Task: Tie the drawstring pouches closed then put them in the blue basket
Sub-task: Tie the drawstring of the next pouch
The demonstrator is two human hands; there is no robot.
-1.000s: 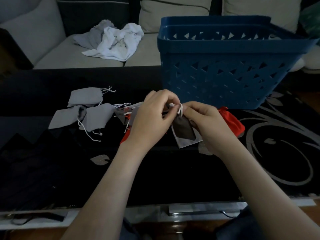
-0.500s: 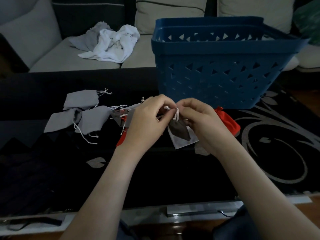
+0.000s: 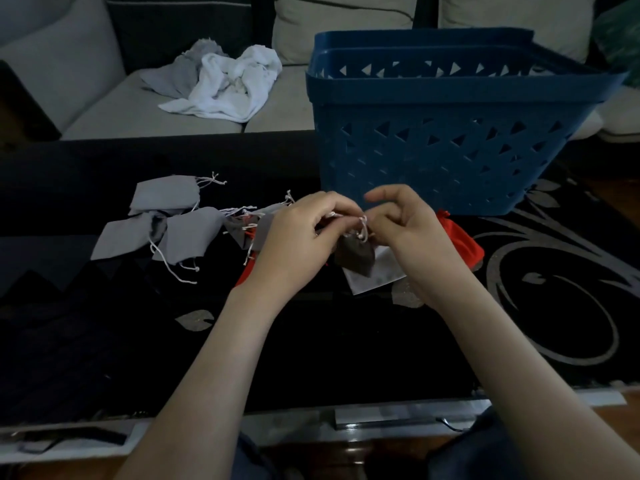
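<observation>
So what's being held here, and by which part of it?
A dark grey drawstring pouch, held at its gathered mouth: the left hand and right hand both pinch its white drawstring.

Left hand point(image 3: 294, 237): your fingers point(image 3: 332, 209) curled, pinching cord point(image 3: 362, 225) left of the pouch point(image 3: 356, 256) neck.
Right hand point(image 3: 408, 233): pinching cord right of it, your index finger point(image 3: 384, 195) lifted.

A dark brown pouch point(image 3: 355, 254), neck bunched under its white drawstring point(image 3: 362, 227), hung before the upright blue basket point(image 3: 433, 150), between flat grey pouches point(image 3: 188, 237) and a red pouch point(image 3: 459, 242).
</observation>
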